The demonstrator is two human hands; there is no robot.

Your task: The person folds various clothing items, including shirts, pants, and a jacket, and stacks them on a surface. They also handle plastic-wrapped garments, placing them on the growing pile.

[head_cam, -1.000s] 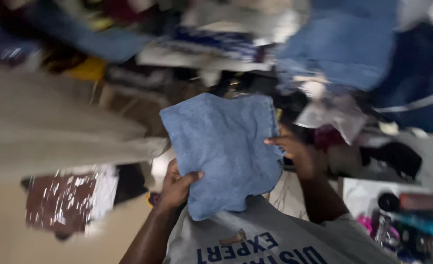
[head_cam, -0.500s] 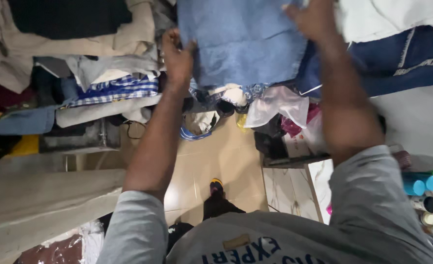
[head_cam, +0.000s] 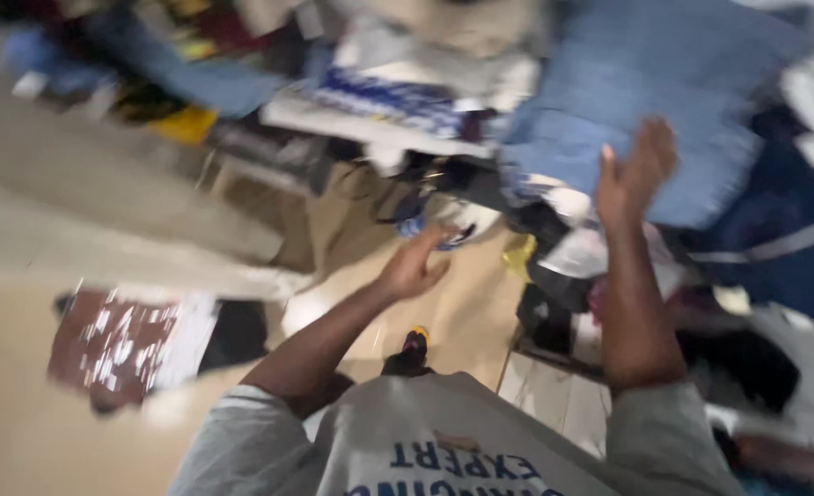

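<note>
— What do the hands hold?
— Nothing. The right hand [head_cam: 634, 174] is raised, fingers spread, just at the near edge of the folded blue cloth [head_cam: 664, 110] lying far right on a heap of clothes; whether it touches is blurred. The left hand [head_cam: 413, 264] hangs loose and half open over the tan floor [head_cam: 462, 312].
— Around them?
— A checked blue-and-white garment [head_cam: 379, 96] on the far pile, a dark blue garment [head_cam: 774, 239] at right, a clear plastic bag [head_cam: 577, 253] below.
</note>
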